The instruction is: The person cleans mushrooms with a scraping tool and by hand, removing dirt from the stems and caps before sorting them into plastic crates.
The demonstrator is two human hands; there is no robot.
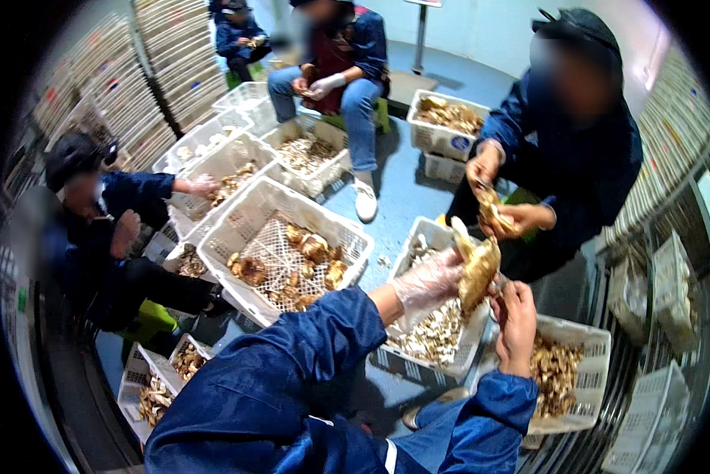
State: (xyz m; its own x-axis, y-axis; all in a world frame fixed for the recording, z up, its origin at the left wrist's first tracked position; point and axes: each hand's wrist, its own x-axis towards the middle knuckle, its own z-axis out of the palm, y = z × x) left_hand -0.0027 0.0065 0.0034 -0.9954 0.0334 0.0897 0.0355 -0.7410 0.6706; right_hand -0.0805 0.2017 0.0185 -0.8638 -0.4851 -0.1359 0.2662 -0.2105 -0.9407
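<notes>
My left hand (430, 283), in a clear plastic glove, grips a large yellowish-brown mushroom (480, 270). It is held up over a white crate (388, 359) of pale trimmings (432, 336). Close against the mushroom's lower right side, my bare right hand (516, 325) has its fingers pinched together. Something thin may be between them, but it is too small to make out. Beneath my right forearm stands another white crate (600, 357) filled with small brown pieces (556, 371).
A large white crate (355, 259) with big brown mushrooms (311, 243) stands left of centre. Co-workers sit at the right (564, 150), left (94, 237) and back (331, 71), handling mushrooms. Stacked crates (446, 167) stand at the back right; racks (177, 63) line the walls.
</notes>
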